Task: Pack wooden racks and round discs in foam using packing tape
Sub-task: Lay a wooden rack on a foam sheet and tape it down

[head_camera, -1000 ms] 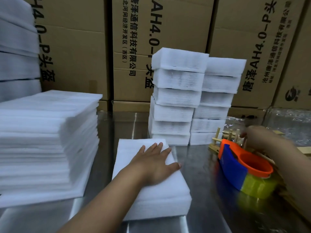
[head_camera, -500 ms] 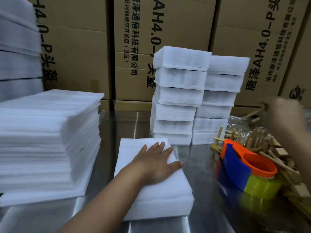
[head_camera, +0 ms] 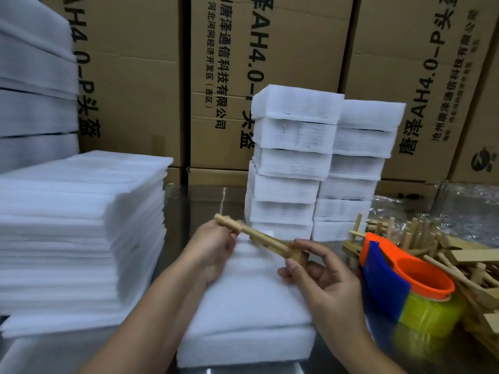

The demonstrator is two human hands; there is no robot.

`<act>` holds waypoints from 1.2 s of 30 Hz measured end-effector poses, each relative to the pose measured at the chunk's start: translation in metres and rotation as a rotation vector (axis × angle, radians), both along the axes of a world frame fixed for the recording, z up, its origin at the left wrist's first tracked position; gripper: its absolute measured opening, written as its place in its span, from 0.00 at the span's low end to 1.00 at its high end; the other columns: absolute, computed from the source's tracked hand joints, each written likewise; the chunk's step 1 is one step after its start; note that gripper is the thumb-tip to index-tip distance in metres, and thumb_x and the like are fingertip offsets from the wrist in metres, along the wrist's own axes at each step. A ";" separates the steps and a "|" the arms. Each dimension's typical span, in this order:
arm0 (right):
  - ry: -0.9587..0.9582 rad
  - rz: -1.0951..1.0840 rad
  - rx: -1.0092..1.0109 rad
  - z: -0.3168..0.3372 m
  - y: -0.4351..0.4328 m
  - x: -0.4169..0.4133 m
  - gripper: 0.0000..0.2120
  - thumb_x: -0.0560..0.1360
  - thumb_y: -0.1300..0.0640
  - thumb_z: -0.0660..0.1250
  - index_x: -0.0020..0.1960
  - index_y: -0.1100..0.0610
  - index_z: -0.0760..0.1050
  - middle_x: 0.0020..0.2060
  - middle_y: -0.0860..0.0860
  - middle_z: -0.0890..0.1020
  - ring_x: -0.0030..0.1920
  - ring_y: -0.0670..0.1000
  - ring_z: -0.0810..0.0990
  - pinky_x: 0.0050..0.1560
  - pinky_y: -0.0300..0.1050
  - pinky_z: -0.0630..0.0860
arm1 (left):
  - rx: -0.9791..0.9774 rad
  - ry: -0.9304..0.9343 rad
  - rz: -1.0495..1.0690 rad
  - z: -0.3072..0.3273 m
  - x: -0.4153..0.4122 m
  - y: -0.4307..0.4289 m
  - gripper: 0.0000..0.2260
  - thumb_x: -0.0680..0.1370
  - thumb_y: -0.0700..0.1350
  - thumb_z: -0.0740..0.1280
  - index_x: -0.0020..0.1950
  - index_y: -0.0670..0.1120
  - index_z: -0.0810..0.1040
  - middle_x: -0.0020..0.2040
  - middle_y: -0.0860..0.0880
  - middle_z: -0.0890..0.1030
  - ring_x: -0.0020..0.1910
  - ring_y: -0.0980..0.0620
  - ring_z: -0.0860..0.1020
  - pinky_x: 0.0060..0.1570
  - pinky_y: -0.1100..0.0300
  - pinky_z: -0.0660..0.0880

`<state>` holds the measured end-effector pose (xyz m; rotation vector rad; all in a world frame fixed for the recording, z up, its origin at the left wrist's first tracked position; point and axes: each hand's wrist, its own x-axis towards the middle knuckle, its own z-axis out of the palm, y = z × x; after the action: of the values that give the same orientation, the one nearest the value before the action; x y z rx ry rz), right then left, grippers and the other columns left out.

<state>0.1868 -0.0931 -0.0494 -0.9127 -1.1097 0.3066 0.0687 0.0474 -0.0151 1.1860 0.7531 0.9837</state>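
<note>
A folded wooden rack (head_camera: pixel 266 240) hangs in the air above a small pile of white foam sheets (head_camera: pixel 251 306) at the table's middle. My left hand (head_camera: pixel 213 249) grips its far left end. My right hand (head_camera: pixel 321 276) pinches its near right end between thumb and fingers. To the right stands an orange and blue tape dispenser (head_camera: pixel 397 279) with a yellow tape roll. Behind it lies a heap of wooden racks (head_camera: pixel 421 238). No round discs show.
A tall stack of large foam sheets (head_camera: pixel 73 233) fills the left. Two columns of foam-wrapped packs (head_camera: pixel 302 168) stand at the back middle. Cardboard boxes (head_camera: pixel 221 76) wall off the rear. Crinkled clear plastic (head_camera: pixel 464 206) lies at the far right.
My right hand has brought a wooden rack from the heap on the right to above the foam. My left hand has lifted off the foam and taken the rack's other end.
</note>
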 end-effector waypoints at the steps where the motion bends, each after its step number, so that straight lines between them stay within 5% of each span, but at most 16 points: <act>1: -0.051 0.013 -0.015 -0.003 0.000 0.002 0.13 0.66 0.68 0.72 0.46 0.54 0.81 0.46 0.54 0.84 0.42 0.57 0.84 0.43 0.44 0.81 | -0.183 -0.210 0.052 0.002 -0.001 0.002 0.12 0.75 0.28 0.53 0.50 0.40 0.71 0.49 0.41 0.75 0.43 0.46 0.75 0.39 0.59 0.67; 3: -0.196 0.000 -0.034 -0.006 0.000 0.005 0.16 0.67 0.75 0.71 0.45 0.55 0.82 0.48 0.51 0.84 0.44 0.54 0.83 0.45 0.46 0.81 | -0.338 -0.404 0.187 0.000 -0.006 0.007 0.16 0.76 0.28 0.50 0.55 0.40 0.73 0.54 0.43 0.77 0.49 0.48 0.76 0.39 0.63 0.69; 5: -0.319 -0.032 -0.004 -0.006 -0.001 0.005 0.15 0.67 0.72 0.72 0.46 0.55 0.83 0.46 0.50 0.84 0.39 0.49 0.81 0.40 0.41 0.78 | -0.290 -0.417 0.313 0.003 -0.010 0.011 0.14 0.76 0.31 0.53 0.51 0.42 0.75 0.56 0.45 0.79 0.52 0.51 0.76 0.46 0.62 0.73; 7: -0.437 -0.078 0.059 -0.006 -0.002 0.004 0.10 0.66 0.67 0.72 0.44 0.56 0.84 0.39 0.49 0.84 0.35 0.46 0.79 0.36 0.37 0.76 | -0.146 -0.241 0.414 0.008 -0.016 0.010 0.14 0.76 0.33 0.55 0.49 0.47 0.76 0.58 0.48 0.78 0.55 0.53 0.74 0.55 0.58 0.70; 10: -0.551 -0.141 0.106 -0.007 -0.004 0.005 0.11 0.65 0.68 0.71 0.43 0.57 0.84 0.37 0.49 0.84 0.37 0.44 0.81 0.36 0.39 0.77 | 0.081 0.150 0.432 0.013 -0.025 0.005 0.09 0.76 0.39 0.59 0.49 0.51 0.75 0.53 0.52 0.75 0.53 0.53 0.71 0.51 0.57 0.66; 13: -0.456 -0.089 -0.006 -0.005 -0.007 0.008 0.13 0.66 0.64 0.70 0.45 0.50 0.85 0.40 0.46 0.81 0.41 0.46 0.80 0.39 0.39 0.75 | 0.044 0.382 0.246 0.014 -0.030 0.002 0.07 0.78 0.47 0.60 0.44 0.47 0.75 0.45 0.46 0.77 0.47 0.46 0.76 0.45 0.55 0.72; 15: -0.383 -0.007 -0.136 -0.003 -0.007 0.010 0.10 0.69 0.57 0.71 0.46 0.44 0.85 0.45 0.42 0.78 0.49 0.45 0.78 0.47 0.39 0.74 | 0.010 0.450 0.210 0.010 -0.031 0.004 0.09 0.79 0.50 0.58 0.49 0.46 0.74 0.46 0.44 0.78 0.45 0.46 0.77 0.41 0.56 0.71; 19: -0.370 0.076 -0.264 0.000 -0.007 0.009 0.06 0.72 0.48 0.69 0.45 0.40 0.84 0.42 0.40 0.73 0.51 0.45 0.73 0.51 0.32 0.70 | -0.108 0.384 0.249 -0.003 -0.035 0.011 0.11 0.79 0.48 0.58 0.43 0.44 0.75 0.38 0.43 0.77 0.37 0.46 0.76 0.35 0.57 0.70; 22: -0.559 -0.016 -0.300 -0.001 -0.007 0.008 0.09 0.70 0.50 0.66 0.46 0.41 0.82 0.42 0.41 0.73 0.51 0.43 0.73 0.52 0.29 0.66 | -0.165 0.276 0.227 -0.012 -0.031 0.018 0.10 0.79 0.44 0.58 0.57 0.47 0.76 0.53 0.43 0.79 0.48 0.43 0.78 0.42 0.55 0.74; 25: -0.611 -0.110 -0.222 -0.002 -0.008 0.009 0.08 0.68 0.56 0.68 0.44 0.44 0.81 0.37 0.44 0.75 0.45 0.44 0.75 0.50 0.40 0.69 | -0.101 0.264 0.241 -0.018 -0.026 0.027 0.20 0.79 0.38 0.56 0.70 0.50 0.70 0.66 0.44 0.72 0.56 0.44 0.75 0.49 0.56 0.72; 27: -0.616 -0.149 -0.188 -0.003 -0.009 0.008 0.08 0.67 0.57 0.68 0.42 0.46 0.82 0.34 0.44 0.75 0.42 0.43 0.75 0.48 0.46 0.70 | -0.096 0.246 0.260 -0.020 -0.025 0.028 0.20 0.79 0.37 0.56 0.70 0.49 0.70 0.67 0.44 0.72 0.58 0.44 0.75 0.51 0.57 0.72; 32: -0.633 -0.182 -0.080 -0.005 -0.008 0.004 0.10 0.67 0.50 0.67 0.44 0.51 0.84 0.33 0.43 0.75 0.38 0.42 0.75 0.43 0.36 0.71 | -0.104 0.220 0.283 -0.023 -0.025 0.028 0.19 0.79 0.36 0.56 0.69 0.46 0.71 0.66 0.43 0.73 0.59 0.42 0.75 0.55 0.54 0.73; 36: -0.630 -0.173 -0.098 -0.005 -0.009 0.005 0.10 0.67 0.48 0.68 0.45 0.48 0.83 0.32 0.42 0.75 0.38 0.43 0.76 0.44 0.40 0.71 | -0.106 0.202 0.288 -0.024 -0.024 0.028 0.19 0.79 0.37 0.56 0.68 0.47 0.72 0.65 0.43 0.74 0.58 0.43 0.76 0.53 0.55 0.73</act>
<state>0.1920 -0.1017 -0.0548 -1.2276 -1.5856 -0.0840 0.0451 0.0759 -0.0390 1.1138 1.1469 1.0541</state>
